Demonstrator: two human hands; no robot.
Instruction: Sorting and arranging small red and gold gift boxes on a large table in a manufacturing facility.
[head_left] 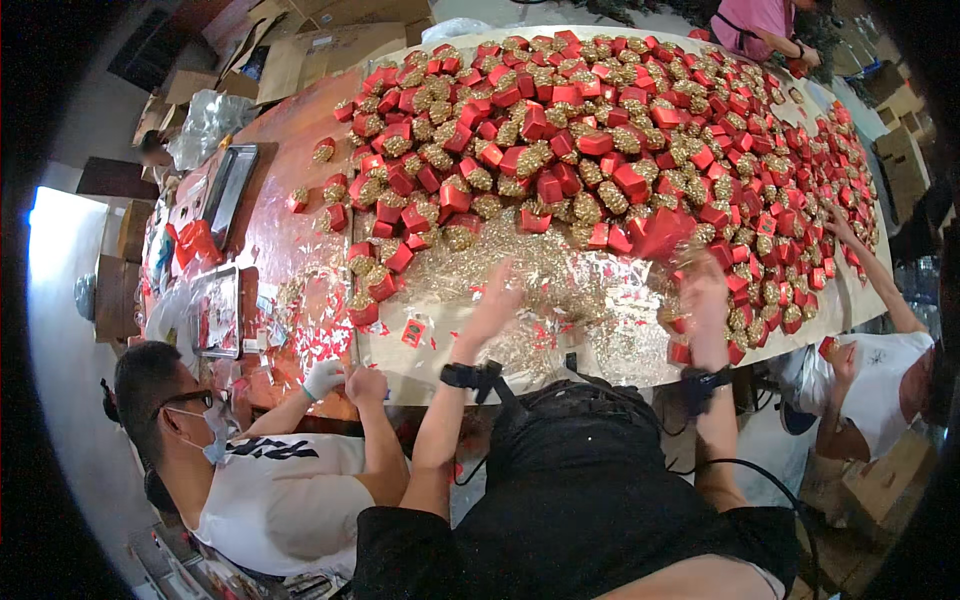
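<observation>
Over the table's near edge, my left hand (493, 300) is raised with its fingers apart and nothing in them, slightly blurred. My right hand (706, 295) reaches forward on the right, smeared by motion. Right at its fingertips is a blurred red-and-gold ornament (664, 233), larger in view than those around it; whether the fingers grip it cannot be made out. Beyond both hands spreads a wide heap of similar ornaments (560, 120), red faceted bases with bumpy gold tops. Gold glitter and clear plastic scraps (590, 300) cover the tabletop between my hands.
To my left, a masked person (290, 490) works with hands at the table edge. Another person's arm (870, 265) reaches into the heap from the right; someone in pink (745, 25) stands at the far side. A black tray (232, 195) and cardboard boxes (335, 55) lie left.
</observation>
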